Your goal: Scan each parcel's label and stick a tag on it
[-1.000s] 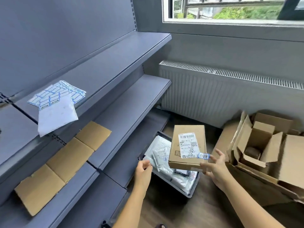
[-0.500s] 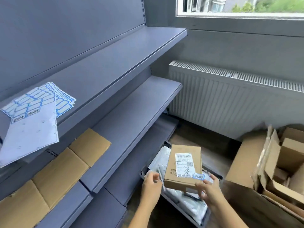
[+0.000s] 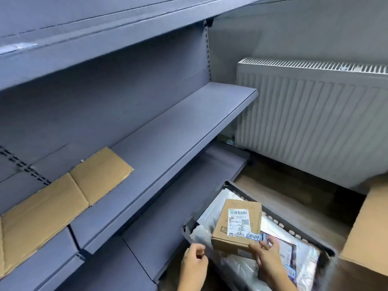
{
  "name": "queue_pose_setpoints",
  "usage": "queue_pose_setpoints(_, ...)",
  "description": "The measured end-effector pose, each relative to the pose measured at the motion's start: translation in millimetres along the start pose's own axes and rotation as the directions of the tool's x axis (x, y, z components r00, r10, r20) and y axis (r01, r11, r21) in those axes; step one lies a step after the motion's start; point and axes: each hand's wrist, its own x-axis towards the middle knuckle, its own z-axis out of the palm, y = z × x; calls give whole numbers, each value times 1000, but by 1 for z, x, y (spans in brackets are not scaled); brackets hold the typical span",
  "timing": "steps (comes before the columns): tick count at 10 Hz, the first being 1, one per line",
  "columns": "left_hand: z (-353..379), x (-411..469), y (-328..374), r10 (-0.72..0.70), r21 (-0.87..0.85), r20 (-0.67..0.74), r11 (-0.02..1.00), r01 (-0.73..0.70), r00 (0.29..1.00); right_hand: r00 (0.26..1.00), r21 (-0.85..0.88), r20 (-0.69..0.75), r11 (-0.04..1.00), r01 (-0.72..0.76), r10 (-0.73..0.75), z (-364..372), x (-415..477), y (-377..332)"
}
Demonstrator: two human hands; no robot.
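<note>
A small cardboard parcel (image 3: 237, 225), its white shipping label (image 3: 239, 222) facing up and a blue-and-white tag (image 3: 254, 236) at the label's near right corner, sits over the grey crate (image 3: 279, 211) on the floor, above the silvery mailer bags (image 3: 241, 267) that fill it. The right hand (image 3: 266, 254) grasps the parcel's near right corner, fingers at its front edge just beside the tag; the left hand (image 3: 194, 263) is loosely curled beside the crate's near left corner, apart from the parcel, holding nothing. Flattened cardboard (image 3: 63, 198) lies at the left end of the middle shelf (image 3: 178, 131), with a radiator (image 3: 310, 122) on the wall behind.
</note>
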Motion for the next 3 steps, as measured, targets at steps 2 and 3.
queue_pose_setpoints(2,2,13,-24,-23,2,8,1000,23,1000,1000,-187,-28,982,-19,14,-5,13,26)
queue_pose_setpoints(3,-6,7,-17,-29,15,-6,999,29,1000,999,-219,-43,976,-20,11,-13,10,23)
